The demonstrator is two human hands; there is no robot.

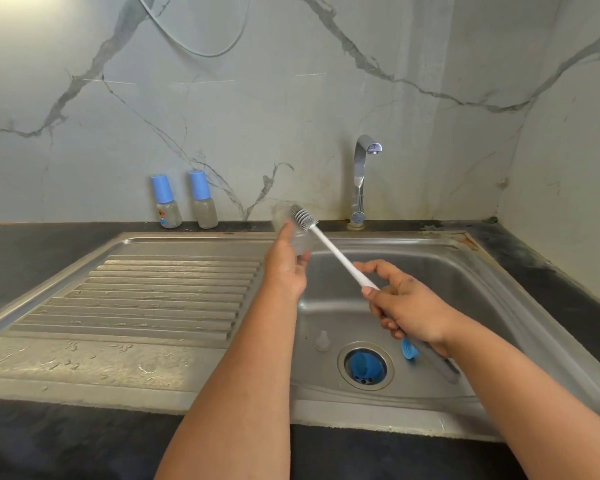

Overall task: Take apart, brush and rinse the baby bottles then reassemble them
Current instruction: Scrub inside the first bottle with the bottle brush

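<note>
While held, bottle (293, 233), brush (303, 220) beside

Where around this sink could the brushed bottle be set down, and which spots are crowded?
The ribbed drainboard is bare, bordered by the basin and the two capped bottles behind it. The countertop left of it is free too. The basin floor is crowded: teat, blue cap in the drain, blue ring, with both hands above.

Clear bottle (293, 233) tilted over sink, white brush (326, 242) beside it, two capped bottles (184, 201) upright
</note>
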